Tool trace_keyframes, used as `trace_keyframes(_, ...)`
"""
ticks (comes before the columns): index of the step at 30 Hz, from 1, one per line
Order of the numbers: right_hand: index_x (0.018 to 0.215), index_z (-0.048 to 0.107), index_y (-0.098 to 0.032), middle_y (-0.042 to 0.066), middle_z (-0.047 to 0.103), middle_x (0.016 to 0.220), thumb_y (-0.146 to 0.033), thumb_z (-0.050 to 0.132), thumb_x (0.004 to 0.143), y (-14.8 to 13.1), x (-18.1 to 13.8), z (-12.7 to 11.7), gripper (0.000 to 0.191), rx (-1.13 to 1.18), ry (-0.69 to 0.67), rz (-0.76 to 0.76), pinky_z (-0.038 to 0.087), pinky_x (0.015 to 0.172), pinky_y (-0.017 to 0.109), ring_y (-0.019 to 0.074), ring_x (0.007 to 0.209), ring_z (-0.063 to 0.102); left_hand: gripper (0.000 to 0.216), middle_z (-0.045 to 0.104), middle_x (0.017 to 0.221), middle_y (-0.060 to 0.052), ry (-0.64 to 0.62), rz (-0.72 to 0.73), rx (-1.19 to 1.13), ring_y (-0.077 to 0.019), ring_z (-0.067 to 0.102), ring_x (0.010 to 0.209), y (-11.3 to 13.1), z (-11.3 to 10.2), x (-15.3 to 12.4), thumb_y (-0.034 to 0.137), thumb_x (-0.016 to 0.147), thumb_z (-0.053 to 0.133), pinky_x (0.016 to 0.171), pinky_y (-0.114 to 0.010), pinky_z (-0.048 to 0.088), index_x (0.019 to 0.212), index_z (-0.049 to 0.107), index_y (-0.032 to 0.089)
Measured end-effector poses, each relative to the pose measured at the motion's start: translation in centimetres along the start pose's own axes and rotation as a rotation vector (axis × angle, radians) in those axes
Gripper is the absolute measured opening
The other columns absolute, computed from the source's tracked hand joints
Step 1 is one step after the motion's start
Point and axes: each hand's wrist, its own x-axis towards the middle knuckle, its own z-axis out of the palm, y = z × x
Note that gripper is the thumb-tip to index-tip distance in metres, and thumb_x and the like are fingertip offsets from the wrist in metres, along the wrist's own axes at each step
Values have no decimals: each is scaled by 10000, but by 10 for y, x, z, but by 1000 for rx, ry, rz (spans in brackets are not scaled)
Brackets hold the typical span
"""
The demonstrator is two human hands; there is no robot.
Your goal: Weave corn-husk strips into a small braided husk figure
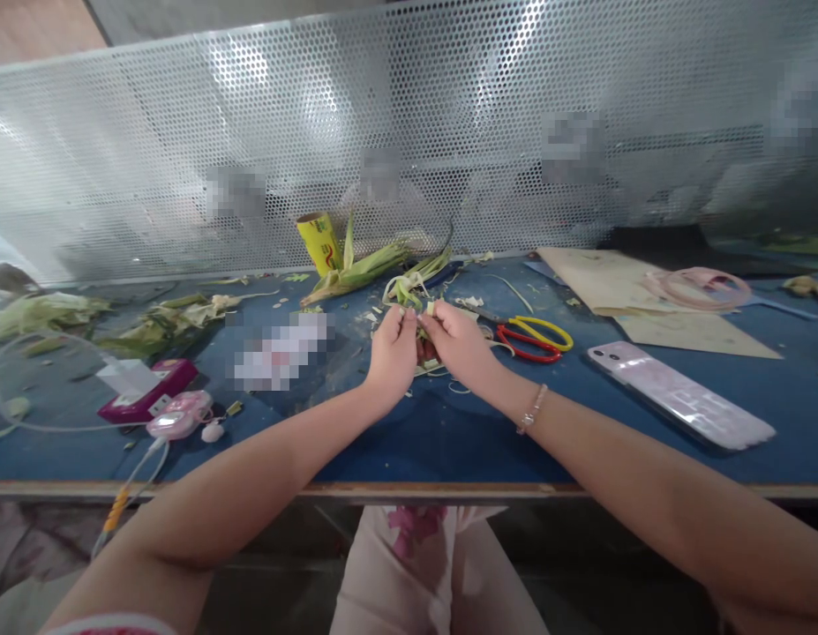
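Note:
In the middle of the blue table, my left hand (393, 351) and my right hand (456, 339) meet with fingertips pinched together. Between them they grip a piece of pale green corn husk (409, 289), whose curled strips stick up beyond the fingers. Something reddish (423, 351) shows under the hands; I cannot make out what it is. Just right of my right hand lie scissors (529, 342) with one red and one yellow handle. Behind the hands rests a bundle of green corn husk (362, 272), beside a yellow cardboard tube (319, 242).
A pink phone (679, 395) lies at right, near beige paper sheets (647, 287). Toward the left are a purple power strip (150, 392), a pink earphone case (180, 414) with cables, and loose husks (174, 326). A perforated metal screen (282, 150) stands behind the table.

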Motion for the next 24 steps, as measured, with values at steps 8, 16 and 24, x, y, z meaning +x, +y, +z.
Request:
trace_keyframes(8,628,386,-232,-53,445,472,-292,491,861,-5,-4,2,261,123,18,-47,281,502,267,118,460,406,228,327,488,80,19,-36,-106,-47,342,378,-4,2,6,268,876,436,393,-181,269,680,345,199)
trace_keyframes(16,650,385,-230,-89,382,394,-318,485,876,-18,-4,-2,262,303,-37,60,254,422,241,80,365,324,213,331,490,88,20,19,-172,-43,324,387,1,-1,10,264,856,471,408,-184,300,696,346,198)
trace_keyframes(24,668,407,-234,-86,389,390,-486,512,836,-9,-1,-3,321,380,-83,14,257,424,238,84,368,334,182,413,550,69,-16,23,-230,-39,423,451,1,-5,18,218,824,509,470,-190,375,696,384,185)
